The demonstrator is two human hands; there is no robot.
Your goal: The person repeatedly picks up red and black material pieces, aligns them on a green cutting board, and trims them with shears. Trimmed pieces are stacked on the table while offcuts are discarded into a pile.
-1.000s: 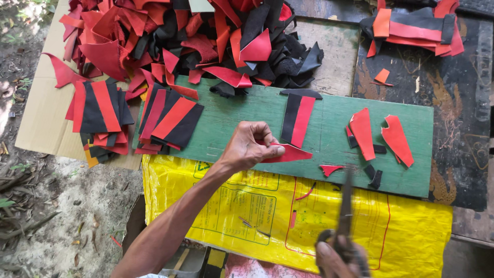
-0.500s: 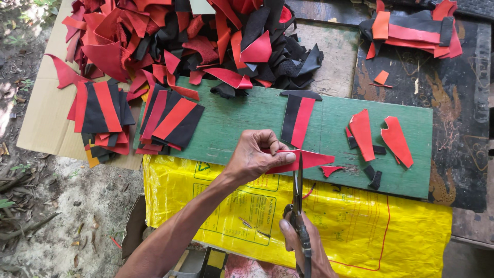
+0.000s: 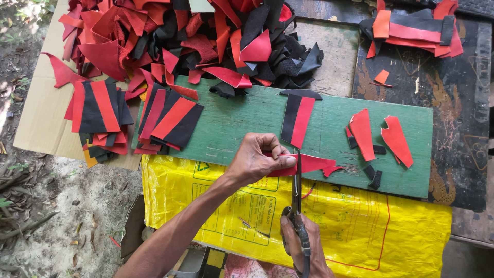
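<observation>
Fingers of your left hand point(image 3: 257, 157) pinch a red leather strip point(image 3: 309, 164) over the green board point(image 3: 242, 121); your right hand point(image 3: 303, 247) grips scissors point(image 3: 297, 206), blades at the strip.

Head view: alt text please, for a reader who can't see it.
A left hand pinches a red scrap while the right hand works scissors into it, above a green board and a yellow sack. A heap of red and black offcuts and stacked two-colour pieces lie behind.
</observation>
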